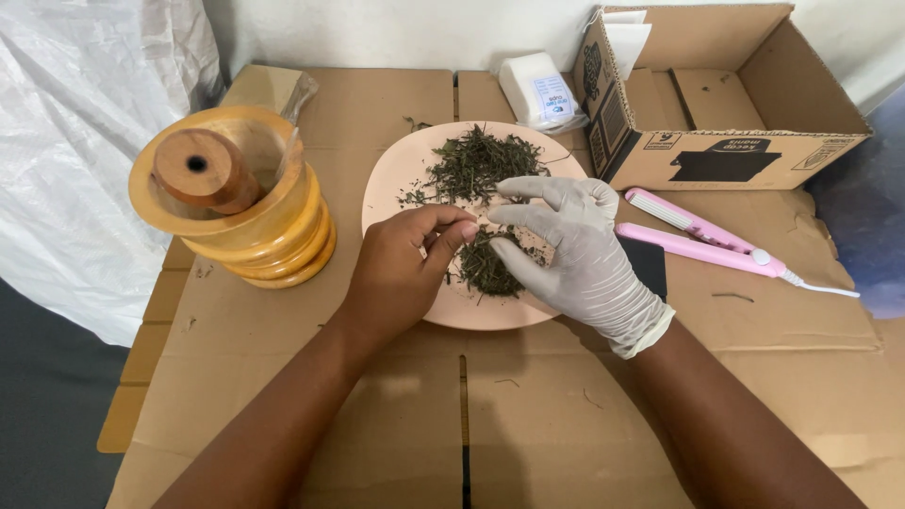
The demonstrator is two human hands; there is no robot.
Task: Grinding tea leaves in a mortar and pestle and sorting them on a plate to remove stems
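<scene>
Your bare left hand (401,269) pinches dried herbs (485,264) over the pink plate (391,184); your gloved right hand (570,250) hovers half open, empty. Most herbs lie unsorted; the mortar (269,236) looks unfilled.

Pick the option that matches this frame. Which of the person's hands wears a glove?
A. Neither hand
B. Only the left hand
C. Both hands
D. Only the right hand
D: the right hand is covered by a whitish glove, while the left hand is bare; both meet over the dried green herbs on the pink plate.
</scene>
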